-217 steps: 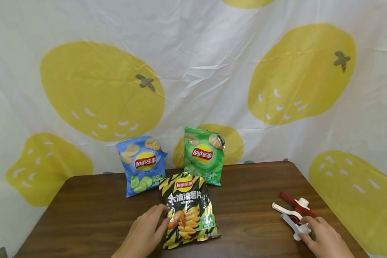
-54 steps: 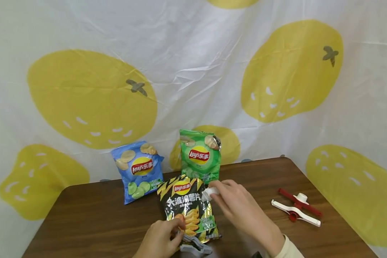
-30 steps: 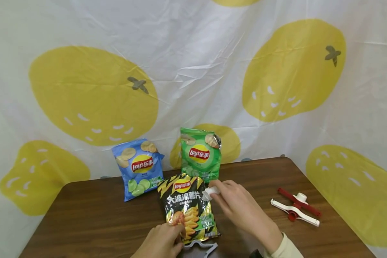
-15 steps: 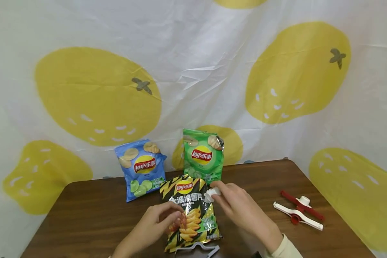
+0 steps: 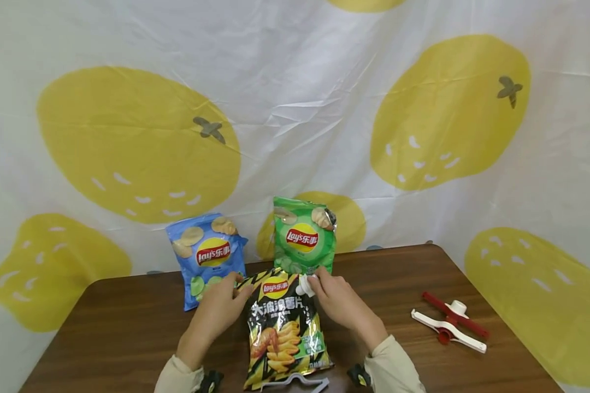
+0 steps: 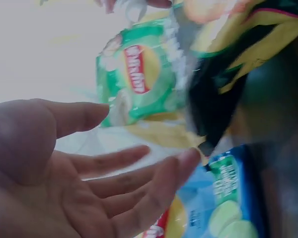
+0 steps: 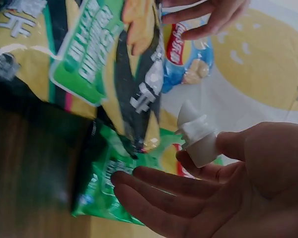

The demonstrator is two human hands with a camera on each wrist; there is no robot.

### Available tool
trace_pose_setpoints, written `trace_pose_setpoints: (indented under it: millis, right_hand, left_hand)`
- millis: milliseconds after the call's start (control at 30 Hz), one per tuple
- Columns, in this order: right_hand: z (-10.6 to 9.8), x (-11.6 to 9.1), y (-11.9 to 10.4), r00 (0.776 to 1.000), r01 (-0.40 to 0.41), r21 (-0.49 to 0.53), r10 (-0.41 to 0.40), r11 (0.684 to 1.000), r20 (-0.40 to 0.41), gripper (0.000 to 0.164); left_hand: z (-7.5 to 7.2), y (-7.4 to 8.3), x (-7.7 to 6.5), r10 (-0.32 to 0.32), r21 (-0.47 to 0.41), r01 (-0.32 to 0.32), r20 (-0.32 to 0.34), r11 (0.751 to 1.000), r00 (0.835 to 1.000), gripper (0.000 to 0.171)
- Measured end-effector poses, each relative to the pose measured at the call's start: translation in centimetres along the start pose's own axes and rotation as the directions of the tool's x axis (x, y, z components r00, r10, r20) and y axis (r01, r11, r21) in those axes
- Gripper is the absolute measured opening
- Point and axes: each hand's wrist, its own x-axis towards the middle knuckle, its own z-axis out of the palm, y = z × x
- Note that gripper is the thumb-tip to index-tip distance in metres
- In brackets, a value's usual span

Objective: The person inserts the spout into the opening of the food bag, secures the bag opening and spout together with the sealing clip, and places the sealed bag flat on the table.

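the left hand (image 5: 219, 307) holds its thumb and fingers apart beside the upper left corner of the black-and-yellow glossy foil chip bag (image 5: 284, 330), between both hands; contact is unclear. the right hand (image 5: 343, 303) pinches a small white plastic spout (image 7: 198, 141) between thumb and forefinger, other fingers extended. a light, even touch should avoid crushing the bag.

My left grip (image 5: 218, 310) covers part of the blue bag (image 5: 207, 252), my right grip (image 5: 340, 300) part of the white cap (image 5: 305, 285); the black bag (image 5: 285, 327) hides the foot of the green bag (image 5: 303, 236), the head view's bottom edge crops the grey clip (image 5: 295, 376)
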Motion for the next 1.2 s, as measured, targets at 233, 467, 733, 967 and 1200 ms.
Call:
trace_pose_setpoints:
  millis: [233,467,733,967,1200]
  right_hand:
    - [1.1,-0.1,1.0,0.995,-0.018,0.162,0.001,0.987,0.103,0.026]
    - [0.9,0.0,1.1,0.997,0.004,0.238,-0.022,0.971,0.075,0.022]
    - [0.1,0.1,0.4,0.999,0.046,0.307,-0.046,0.951,-0.007,0.022]
    - [-1.4,-0.4,-0.4,0.991,0.136,0.287,-0.127,0.948,-0.049,0.018]
    - [-2.9,-0.8,-0.9,0.981,0.192,0.271,-0.196,0.943,-0.014,0.016]
  left_hand:
    - [1.6,-1.1,0.2,-0.050,0.000,0.050,0.119,0.999,0.992,0.064]
    - [1.4,-1.0,0.3,-0.055,-0.188,0.074,0.104,0.979,0.993,0.062]
    - [0.3,0.0,0.1,-0.027,-0.279,0.030,0.017,0.960,0.999,0.055]
    - [-1.2,1.1,-0.5,-0.051,-0.297,0.047,-0.005,0.954,0.999,0.066]
    - [-2.4,1.8,-1.2,-0.048,-0.277,0.040,-0.020,0.960,0.999,0.075]
